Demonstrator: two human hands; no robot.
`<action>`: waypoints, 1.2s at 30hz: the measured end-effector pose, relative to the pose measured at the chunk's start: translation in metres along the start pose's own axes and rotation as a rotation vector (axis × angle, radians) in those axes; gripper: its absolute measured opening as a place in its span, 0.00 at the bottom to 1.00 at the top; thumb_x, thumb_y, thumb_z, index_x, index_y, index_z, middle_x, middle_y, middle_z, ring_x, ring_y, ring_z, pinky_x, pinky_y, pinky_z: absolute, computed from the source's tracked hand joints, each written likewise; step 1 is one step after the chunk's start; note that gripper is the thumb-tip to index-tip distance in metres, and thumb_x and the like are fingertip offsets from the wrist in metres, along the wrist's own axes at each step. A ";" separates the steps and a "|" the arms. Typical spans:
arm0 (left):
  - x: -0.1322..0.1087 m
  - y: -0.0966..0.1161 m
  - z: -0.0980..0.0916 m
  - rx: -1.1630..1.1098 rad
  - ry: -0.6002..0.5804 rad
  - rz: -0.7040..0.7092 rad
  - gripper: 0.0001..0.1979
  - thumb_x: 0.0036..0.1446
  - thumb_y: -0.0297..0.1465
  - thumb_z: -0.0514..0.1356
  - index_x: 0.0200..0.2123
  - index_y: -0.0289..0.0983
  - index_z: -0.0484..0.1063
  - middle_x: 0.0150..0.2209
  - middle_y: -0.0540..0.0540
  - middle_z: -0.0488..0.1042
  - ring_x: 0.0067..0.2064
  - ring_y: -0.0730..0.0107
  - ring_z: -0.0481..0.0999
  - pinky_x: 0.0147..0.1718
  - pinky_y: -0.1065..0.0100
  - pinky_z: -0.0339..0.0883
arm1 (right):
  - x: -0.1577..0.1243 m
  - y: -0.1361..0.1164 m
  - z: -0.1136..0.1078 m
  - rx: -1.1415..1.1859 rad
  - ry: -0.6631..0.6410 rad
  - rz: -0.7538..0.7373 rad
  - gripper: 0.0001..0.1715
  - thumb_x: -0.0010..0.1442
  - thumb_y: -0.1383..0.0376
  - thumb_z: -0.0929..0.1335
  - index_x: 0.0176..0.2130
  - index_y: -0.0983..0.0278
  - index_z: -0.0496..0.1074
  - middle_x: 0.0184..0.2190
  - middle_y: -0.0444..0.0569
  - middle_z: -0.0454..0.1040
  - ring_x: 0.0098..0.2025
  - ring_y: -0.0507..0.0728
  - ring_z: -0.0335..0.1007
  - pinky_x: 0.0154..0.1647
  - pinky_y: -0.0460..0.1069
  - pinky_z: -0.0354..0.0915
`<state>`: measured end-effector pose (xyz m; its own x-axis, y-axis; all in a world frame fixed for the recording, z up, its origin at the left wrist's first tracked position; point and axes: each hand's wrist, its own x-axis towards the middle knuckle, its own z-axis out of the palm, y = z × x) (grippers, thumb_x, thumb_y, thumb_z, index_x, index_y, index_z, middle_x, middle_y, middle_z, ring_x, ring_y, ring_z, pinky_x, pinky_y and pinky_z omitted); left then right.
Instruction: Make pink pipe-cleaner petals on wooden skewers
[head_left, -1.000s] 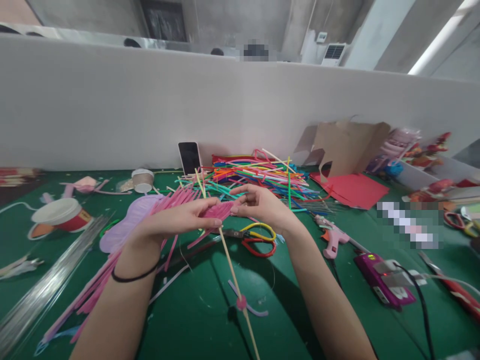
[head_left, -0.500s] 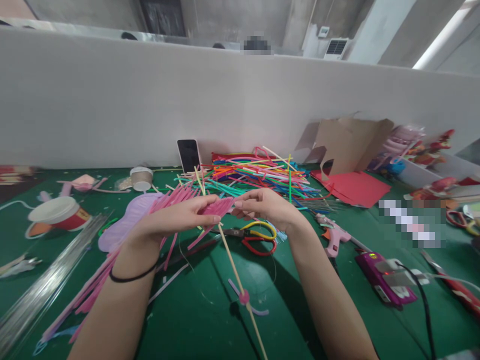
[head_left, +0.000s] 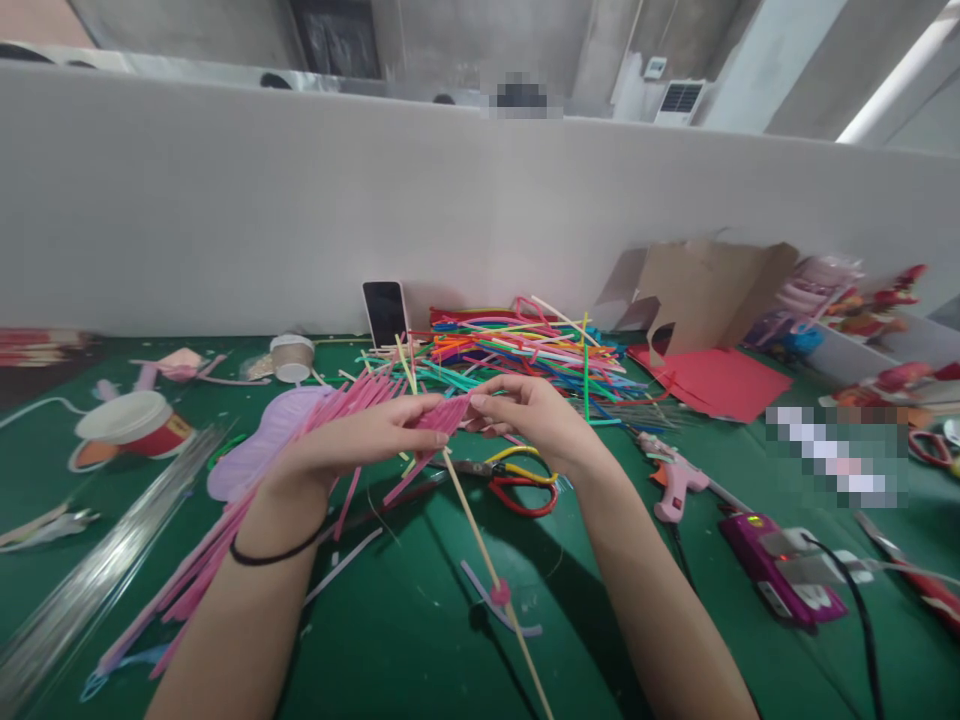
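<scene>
My left hand (head_left: 367, 435) is closed, thumb and fingers pinching a petal-like piece of pink pipe cleaners (head_left: 452, 413). At the pointed right end of that piece, the thumb and fingertips of my right hand (head_left: 540, 420) pinch together. A thin wooden stick (head_left: 474, 532) runs from beneath my left fingertips towards the front edge, with a small pink disc (head_left: 500, 592) on it; whether that hand grips the stick is hidden. Loose pink pipe cleaners (head_left: 352, 400) lie behind and under my left forearm. Scissors (head_left: 525, 480) with yellow and red handles lie below my hands.
A multicoloured pipe-cleaner pile (head_left: 517, 350) lies behind my hands, beside a leaning phone (head_left: 385, 314). To the right are a pink glue gun (head_left: 681, 482), a purple power block (head_left: 784, 580) with cables, and red paper (head_left: 727, 385). A paper cup (head_left: 135, 425) stands left.
The whole view has shifted slightly, so things sit a little further right. My right fingertips have closed in on the tip of the pink piece. My left hand keeps its hold.
</scene>
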<state>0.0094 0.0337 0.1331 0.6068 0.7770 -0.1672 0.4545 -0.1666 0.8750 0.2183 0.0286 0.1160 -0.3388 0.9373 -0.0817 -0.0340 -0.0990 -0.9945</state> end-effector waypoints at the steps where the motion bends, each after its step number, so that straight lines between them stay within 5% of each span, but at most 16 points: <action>1: 0.000 0.000 0.000 0.000 0.004 -0.001 0.17 0.54 0.41 0.59 0.45 0.41 0.72 0.43 0.46 0.74 0.43 0.60 0.72 0.39 0.64 0.68 | 0.001 0.001 0.001 0.010 0.006 -0.001 0.08 0.56 0.61 0.72 0.33 0.63 0.73 0.28 0.47 0.79 0.33 0.53 0.77 0.33 0.47 0.69; 13: 0.006 0.009 0.004 0.080 0.065 0.050 0.21 0.58 0.49 0.54 0.34 0.38 0.74 0.32 0.48 0.74 0.34 0.66 0.71 0.32 0.68 0.64 | 0.007 0.009 0.006 0.027 0.080 -0.118 0.11 0.53 0.59 0.72 0.33 0.62 0.70 0.24 0.43 0.75 0.28 0.52 0.74 0.31 0.47 0.67; 24: 0.011 0.006 0.008 -0.044 0.146 0.076 0.17 0.58 0.46 0.58 0.33 0.37 0.76 0.31 0.49 0.75 0.33 0.69 0.70 0.33 0.69 0.63 | 0.007 0.007 0.003 -0.249 0.190 -0.427 0.06 0.56 0.62 0.69 0.32 0.63 0.71 0.31 0.45 0.74 0.33 0.52 0.71 0.34 0.47 0.67; 31: 0.014 0.000 0.010 -0.171 0.217 0.034 0.16 0.54 0.44 0.61 0.28 0.36 0.76 0.26 0.49 0.74 0.29 0.70 0.70 0.30 0.71 0.62 | 0.003 0.007 0.002 -0.647 0.278 -0.709 0.06 0.61 0.66 0.67 0.36 0.61 0.75 0.36 0.46 0.77 0.37 0.53 0.71 0.38 0.48 0.65; 36: 0.011 0.006 0.011 -0.194 0.209 0.025 0.16 0.54 0.44 0.61 0.30 0.36 0.77 0.27 0.50 0.75 0.26 0.74 0.67 0.26 0.73 0.60 | 0.004 0.004 0.003 -0.267 0.207 -0.458 0.12 0.60 0.56 0.67 0.34 0.62 0.74 0.31 0.45 0.77 0.32 0.54 0.75 0.29 0.47 0.67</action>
<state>0.0260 0.0341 0.1312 0.4595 0.8858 -0.0651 0.2954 -0.0833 0.9517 0.2137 0.0306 0.1122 -0.1529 0.9133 0.3775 0.1138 0.3957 -0.9113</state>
